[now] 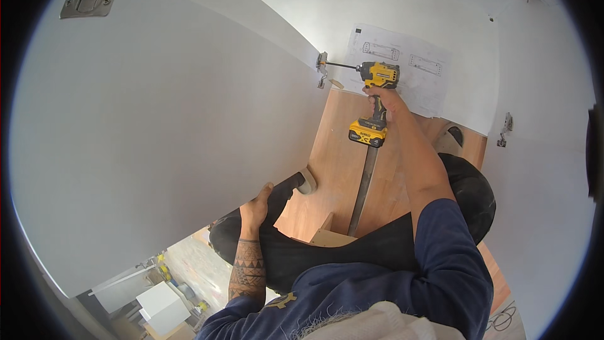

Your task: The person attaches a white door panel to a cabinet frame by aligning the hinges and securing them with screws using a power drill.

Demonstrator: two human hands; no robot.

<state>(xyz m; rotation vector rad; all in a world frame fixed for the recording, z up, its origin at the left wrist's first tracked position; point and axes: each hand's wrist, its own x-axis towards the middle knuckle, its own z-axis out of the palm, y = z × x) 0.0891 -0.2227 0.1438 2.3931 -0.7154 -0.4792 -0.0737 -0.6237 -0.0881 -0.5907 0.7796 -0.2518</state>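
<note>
My right hand (387,102) is closed round the grip of a yellow and black cordless impact driver (381,74), its battery pack at the bottom. From its nose a long thin bit reaches left, with its tip at a metal hinge (322,69) on the edge of a large white cabinet door (163,113). Whether the tip sits in a screw is too small to tell. My left hand (255,209) grips the door's near edge, thumb on top and the other fingers mostly hidden behind the panel.
Another hinge (88,1) is on the door at the upper left, and one more (505,130) on the white panel at right. A paper sheet with diagrams (409,66) lies beyond the driver. A dark metal bar (363,190) lies over the wood-look floor (336,145) between my legs.
</note>
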